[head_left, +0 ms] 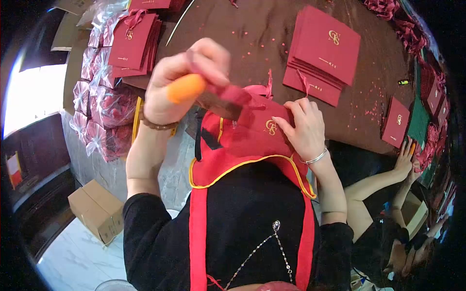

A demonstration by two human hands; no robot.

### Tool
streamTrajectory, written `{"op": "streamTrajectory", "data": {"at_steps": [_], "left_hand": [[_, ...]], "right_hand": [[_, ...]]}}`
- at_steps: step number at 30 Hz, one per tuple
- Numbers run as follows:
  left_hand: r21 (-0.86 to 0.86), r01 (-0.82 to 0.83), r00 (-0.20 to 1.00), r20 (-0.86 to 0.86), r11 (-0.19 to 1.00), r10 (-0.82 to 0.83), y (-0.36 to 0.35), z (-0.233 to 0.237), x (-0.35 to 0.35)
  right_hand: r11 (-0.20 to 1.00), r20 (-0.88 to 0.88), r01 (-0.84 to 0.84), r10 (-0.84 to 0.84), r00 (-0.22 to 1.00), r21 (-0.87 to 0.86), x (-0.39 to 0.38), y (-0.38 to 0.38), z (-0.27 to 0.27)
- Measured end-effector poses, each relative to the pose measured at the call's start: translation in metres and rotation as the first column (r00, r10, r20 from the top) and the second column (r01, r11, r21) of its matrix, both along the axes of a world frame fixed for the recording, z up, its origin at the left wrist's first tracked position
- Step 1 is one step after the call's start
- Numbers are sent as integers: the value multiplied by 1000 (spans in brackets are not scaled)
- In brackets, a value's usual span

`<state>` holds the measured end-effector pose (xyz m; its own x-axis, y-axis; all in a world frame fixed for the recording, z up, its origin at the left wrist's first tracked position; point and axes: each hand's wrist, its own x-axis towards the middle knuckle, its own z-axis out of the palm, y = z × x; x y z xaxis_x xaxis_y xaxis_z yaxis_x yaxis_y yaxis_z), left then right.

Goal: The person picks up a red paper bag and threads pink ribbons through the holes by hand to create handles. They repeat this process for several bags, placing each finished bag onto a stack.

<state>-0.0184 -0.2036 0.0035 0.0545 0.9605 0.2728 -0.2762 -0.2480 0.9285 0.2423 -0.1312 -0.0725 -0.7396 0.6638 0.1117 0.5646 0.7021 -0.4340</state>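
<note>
A dark red paper bag [257,123] with gold lettering lies at the table's near edge, against the apron [233,167]. My left hand [187,80] is raised above the bag's left side, fingers closed on a dark red ribbon [233,94] that is smeared by motion. An orange finger cover [186,88] sits on that hand. My right hand [308,123] lies on the bag's right side, its fingers stretched out and apart. A pink-red ribbon bow [262,89] stands up at the bag's far edge.
A stack of red bags [323,46] lies at the back right, another [133,43] at the left. Plastic-wrapped red packages [109,106] stand beside the table. A cardboard box [97,208] is on the floor. At right, another person's hand [403,162] is near a red bag [395,121].
</note>
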Motion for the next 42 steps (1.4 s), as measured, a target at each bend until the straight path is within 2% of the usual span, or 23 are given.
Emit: {"op": "streamTrajectory", "data": {"at_steps": [1,2,4,5,6,7,8,10,11,13,19,23,25,26,28,29,30,31,33,34,39,41,42], "left_hand": [[50,-111,966,-228,993,120,3,0,8],[10,-87,962,-259,996,86,8,6,15],[-174,53,994,-87,983,-69,15,8,32],[-558,2,954,-248,830,-170,20,28,41],[-349,-110,836,-539,931,-103,24,5,53],[78,-139,602,-784,987,147,28,-29,59],[63,-184,474,-869,981,145,25,-37,68],[131,-138,476,-861,982,182,26,-61,79],[75,-92,473,-874,993,110,25,-69,82],[86,-22,413,-907,996,88,23,-76,85],[-41,-56,498,-867,998,-7,24,-72,77],[-77,-34,523,-851,996,-48,25,-71,74],[-113,-13,492,-866,994,-92,27,-71,73],[-112,-8,494,-864,994,-94,28,-72,75],[-148,-96,633,-772,984,-55,31,-75,78],[-290,-121,659,-739,949,-142,32,-70,79],[-290,-117,660,-737,950,-143,31,-71,79],[-257,-119,668,-736,959,-114,30,-74,79],[-177,-111,645,-761,978,-64,29,-79,78],[-177,-113,646,-761,978,-63,29,-79,78],[-149,-123,618,-785,981,-41,28,-78,80],[-148,-126,616,-787,981,-39,28,-81,81],[-148,-130,613,-789,980,-37,27,-81,81]], "right_hand": [[1000,-13,-11,11,1000,-13,1,1,-2],[999,-24,-14,13,1000,-42,2,1,-3],[998,-41,-14,11,999,-57,3,2,-4],[998,-56,-18,14,998,-67,4,2,-4],[996,-67,-26,20,998,-83,4,3,-2],[996,-68,-21,15,998,-85,5,3,-1],[993,-92,-33,22,995,-110,6,4,0],[990,-132,-41,23,991,-137,7,5,2],[990,-131,-32,13,991,-140,8,5,2],[976,-161,-81,48,986,-204,12,7,3],[969,-196,-91,45,980,-230,29,18,12],[936,-144,-51,0,990,-348,39,13,22],[757,-103,43,-145,984,-653,39,11,27],[792,-100,28,-111,989,-610,42,11,23],[803,-129,33,-135,982,-595,44,9,19],[813,-161,30,-151,975,-582,45,8,16],[892,-170,3,-89,982,-451,47,7,12],[893,-169,4,-90,982,-450,47,7,12],[790,-224,-16,-154,962,-613,46,5,16],[711,-147,19,-172,974,-703,45,6,23],[674,-190,-5,-201,961,-738,48,6,4],[769,-266,-62,-144,953,-636,48,6,-6],[708,-253,-73,-152,956,-703,49,9,-14]]}}
